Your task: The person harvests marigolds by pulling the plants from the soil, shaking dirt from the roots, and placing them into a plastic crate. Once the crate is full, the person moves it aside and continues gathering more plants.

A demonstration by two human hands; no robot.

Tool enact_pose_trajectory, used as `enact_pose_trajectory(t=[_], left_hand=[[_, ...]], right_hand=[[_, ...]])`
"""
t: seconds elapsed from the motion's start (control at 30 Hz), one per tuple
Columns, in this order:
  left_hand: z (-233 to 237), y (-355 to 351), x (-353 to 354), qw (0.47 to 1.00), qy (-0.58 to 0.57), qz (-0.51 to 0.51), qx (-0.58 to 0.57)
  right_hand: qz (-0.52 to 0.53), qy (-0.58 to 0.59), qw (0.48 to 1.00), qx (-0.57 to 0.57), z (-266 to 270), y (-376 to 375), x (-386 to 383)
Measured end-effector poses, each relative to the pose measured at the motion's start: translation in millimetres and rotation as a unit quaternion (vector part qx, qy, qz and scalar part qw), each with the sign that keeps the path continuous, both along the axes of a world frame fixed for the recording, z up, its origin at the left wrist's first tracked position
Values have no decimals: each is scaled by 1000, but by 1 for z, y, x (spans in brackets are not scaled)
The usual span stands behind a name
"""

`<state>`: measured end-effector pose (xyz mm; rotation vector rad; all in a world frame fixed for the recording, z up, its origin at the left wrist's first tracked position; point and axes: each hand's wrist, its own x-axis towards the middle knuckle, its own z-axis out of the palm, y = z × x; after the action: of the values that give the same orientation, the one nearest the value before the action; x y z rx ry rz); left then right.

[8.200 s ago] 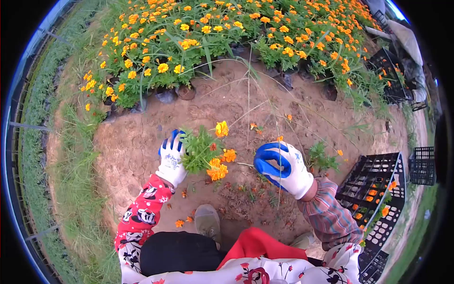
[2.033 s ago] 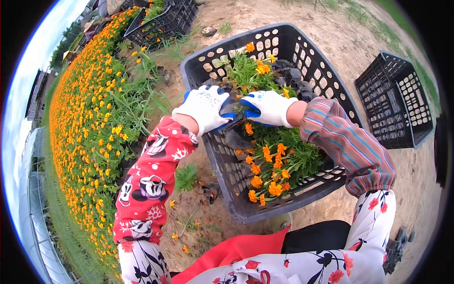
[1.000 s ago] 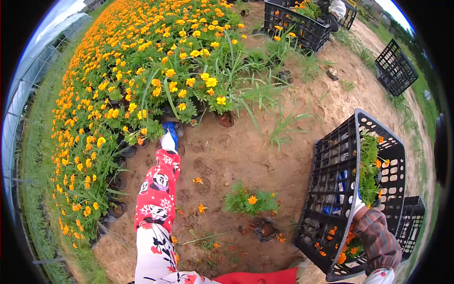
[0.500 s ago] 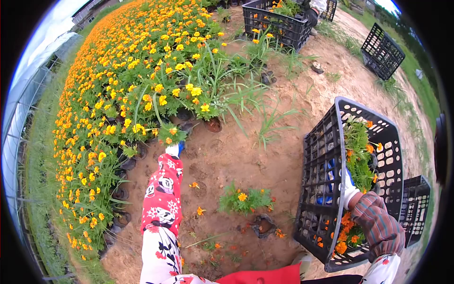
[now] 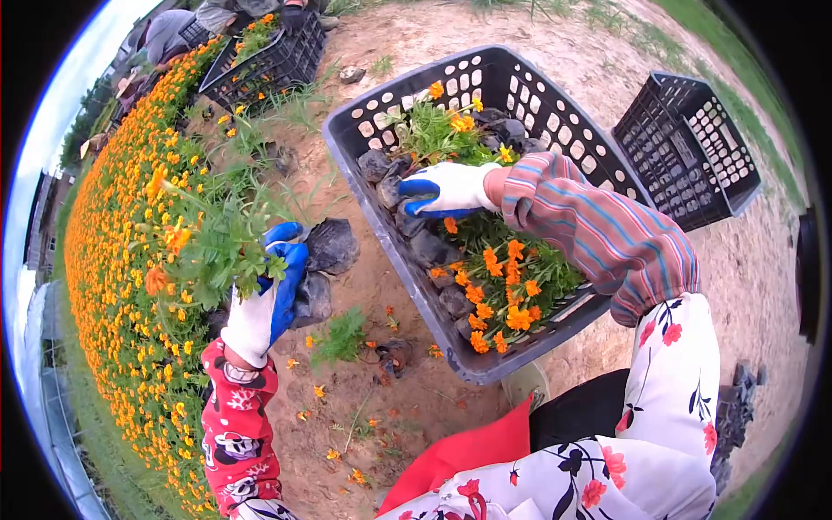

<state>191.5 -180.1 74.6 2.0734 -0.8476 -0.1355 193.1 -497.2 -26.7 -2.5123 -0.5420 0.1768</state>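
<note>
My left hand (image 5: 273, 299), in a white and blue glove, is closed around marigold plants (image 5: 221, 247). Their black root bags (image 5: 332, 245) stick out on the right side of the hand, and the leafy stems with orange blooms lean left. My right hand (image 5: 451, 189), gloved the same way, is inside the black plastic crate (image 5: 381, 227). Its bent fingers are closed at the black bag of a potted marigold (image 5: 390, 189); the fingertips are partly hidden. Orange marigolds (image 5: 511, 299) lie in the near end of the crate, and more plants (image 5: 438, 134) are at its far end.
Dense marigold rows (image 5: 130, 295) run along the left. A second crate (image 5: 685, 152) stands at the right, and another crate with plants (image 5: 269, 65) is at the back. Co-workers (image 5: 169, 39) bend at the upper left. A loose plant (image 5: 341, 336) lies on the soil.
My left hand has lifted marigolds from the row's edge, nearer to the crate. My view has turned right, so the crate appears more central. My right hand is still in the crate.
</note>
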Motion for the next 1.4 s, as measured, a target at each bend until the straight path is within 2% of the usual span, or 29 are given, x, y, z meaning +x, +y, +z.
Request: enact_pose_trajectory(t=[0.07,0.13,0.17,0.2,0.23,0.27,0.33,0.4,0.47,0.53,0.6,0.63,0.7,0.73,0.77,0.8,0.83,0.87,0.93,1.0,1.07,1.1,1.13,1.17,1.23,1.27,1.3,1.33,1.4], left_hand=[[27,-58,-14,999,28,-27,-31],[46,-109,-20,973,62,7,222],[29,-124,-15,956,-91,-11,279],[40,-148,-33,939,-162,-79,294],[28,-166,-34,910,-173,-141,349],[16,-179,-41,870,-211,-190,402],[-5,-216,-61,770,-120,-250,575],[-94,-234,-57,672,-93,-284,678],[-151,-237,-51,608,-86,-311,725],[-155,-224,-55,680,-126,-326,645],[-155,-203,-56,746,-164,-323,559],[-151,-193,-52,777,-187,-312,515],[-96,-189,-52,790,-144,-314,507],[-59,-193,-55,771,-75,-325,543],[-23,-185,-63,769,-40,-300,563],[-16,-155,-68,846,-128,-276,438],[-6,-131,-71,877,-138,-247,389],[-18,-104,-69,931,-181,-222,228],[-24,-58,-72,965,-253,-61,24],[-48,2,-64,981,-190,49,-2],[-121,77,-49,989,-85,122,-2],[-150,119,-47,982,25,181,40],[-178,160,-46,935,161,288,131],[-210,204,-44,894,167,364,203],[-268,293,-41,812,141,529,202],[-260,317,-37,757,177,600,187],[-276,352,-27,730,170,634,191],[-261,370,-18,727,181,635,188],[-277,410,12,695,116,689,167]], right_hand=[[-41,-39,994,95,20,-31,2],[-152,27,976,155,44,-54,-6],[-141,14,978,155,54,-68,-10],[-130,1,979,154,56,-83,-9],[-169,14,976,138,48,-96,5],[-121,-4,977,177,53,-98,6],[-106,-88,973,185,70,-103,-4],[-69,-114,972,193,94,-92,-11],[-23,-40,975,219,106,-70,-29],[37,7,972,231,85,-46,-48],[75,-11,995,70,60,-28,-71],[62,25,993,95,43,-22,-77],[33,90,989,114,32,-22,-87],[21,117,987,112,33,-23,-90],[21,102,991,86,28,-23,-93],[31,81,994,65,23,-19,-94],[49,110,992,39,23,-10,-95],[76,146,986,-5,52,9,-98],[131,67,979,-141,35,32,-111],[138,95,951,-261,15,48,-115],[123,89,947,-285,-15,40,-119],[122,71,948,-287,-19,39,-122],[121,53,948,-289,-21,40,-124],[116,74,949,-284,-18,41,-123],[144,80,968,-189,-7,53,-111],[84,175,980,-53,-9,60,-109],[18,255,963,90,-13,68,-107],[11,259,962,87,-14,66,-108],[60,210,974,-55,-12,65,-109]])
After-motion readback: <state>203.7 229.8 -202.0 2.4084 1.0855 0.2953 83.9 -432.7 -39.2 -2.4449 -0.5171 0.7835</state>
